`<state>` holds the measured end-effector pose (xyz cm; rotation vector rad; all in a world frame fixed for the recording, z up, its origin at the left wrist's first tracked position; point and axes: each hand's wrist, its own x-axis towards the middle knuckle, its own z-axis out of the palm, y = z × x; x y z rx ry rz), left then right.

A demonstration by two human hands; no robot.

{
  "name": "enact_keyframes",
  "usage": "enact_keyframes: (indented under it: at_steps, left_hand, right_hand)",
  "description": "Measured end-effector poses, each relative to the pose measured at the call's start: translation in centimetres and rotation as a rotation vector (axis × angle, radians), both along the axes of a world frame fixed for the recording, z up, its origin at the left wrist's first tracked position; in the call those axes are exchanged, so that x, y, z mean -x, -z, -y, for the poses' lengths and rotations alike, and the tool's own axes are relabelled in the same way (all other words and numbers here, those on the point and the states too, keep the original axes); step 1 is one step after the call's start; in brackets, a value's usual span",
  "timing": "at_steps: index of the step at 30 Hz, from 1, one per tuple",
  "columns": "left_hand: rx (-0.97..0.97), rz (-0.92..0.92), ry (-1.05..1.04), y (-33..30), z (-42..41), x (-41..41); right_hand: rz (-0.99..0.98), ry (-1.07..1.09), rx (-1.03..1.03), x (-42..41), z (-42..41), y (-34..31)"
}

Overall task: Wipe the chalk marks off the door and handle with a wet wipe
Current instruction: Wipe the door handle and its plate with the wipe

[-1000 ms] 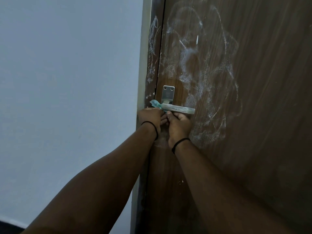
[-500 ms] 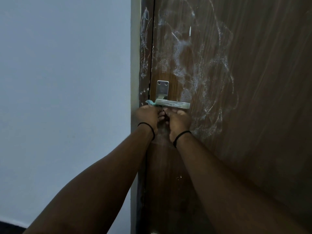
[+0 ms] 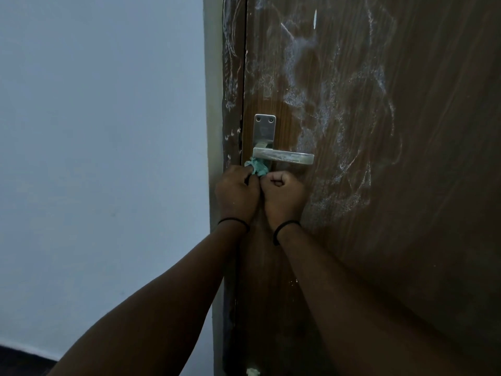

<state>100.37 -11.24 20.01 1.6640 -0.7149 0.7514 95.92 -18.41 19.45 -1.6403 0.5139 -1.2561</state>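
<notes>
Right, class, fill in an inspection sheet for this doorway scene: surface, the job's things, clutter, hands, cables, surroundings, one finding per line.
Surface: brown wooden door, white chalk marks smeared across its upper part, more on the door frame.
Job's things: metal handle, chalky on top; crumpled teal wet wipe just under the handle's left end.
Clutter: a small pale scrap at the foot of the door, too small to identify.
Hands: left hand pinches the wipe; right hand is fisted beside it, contents unclear. A black band on each wrist.
Cables: nothing seen.
Surroundings: plain pale wall left of the frame, dark floor strip at bottom left.
</notes>
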Motion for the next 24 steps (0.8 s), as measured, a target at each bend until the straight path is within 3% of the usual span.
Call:
enact_keyframes:
  at_steps: [3,7,12,18,24]
  left_hand:
    - [-0.053,0.059,0.006,0.8,-0.3,-0.1]
    - [0.037,0.041,0.063,0.4,-0.6,-0.1]
    - [0.025,0.068,0.034,-0.2,-0.1,-0.4]
    - [-0.026,0.246,0.002,-0.1,0.3,-1.3]
    - [-0.190,0.460,0.010,2.8,0.1,-2.6]
  right_hand:
    - [-0.014,0.052,0.093,0.2,0.1,0.2]
    - [-0.008,0.135,0.240,0.4,0.5,-0.5]
    - [0.039,0.073,0.281,0.4,1.0,-0.1]
    - [0.107,0.098,0.196,-0.5,1.2,-0.5]
    - [0.003,0.046,0.419,0.3,2.1,1.9]
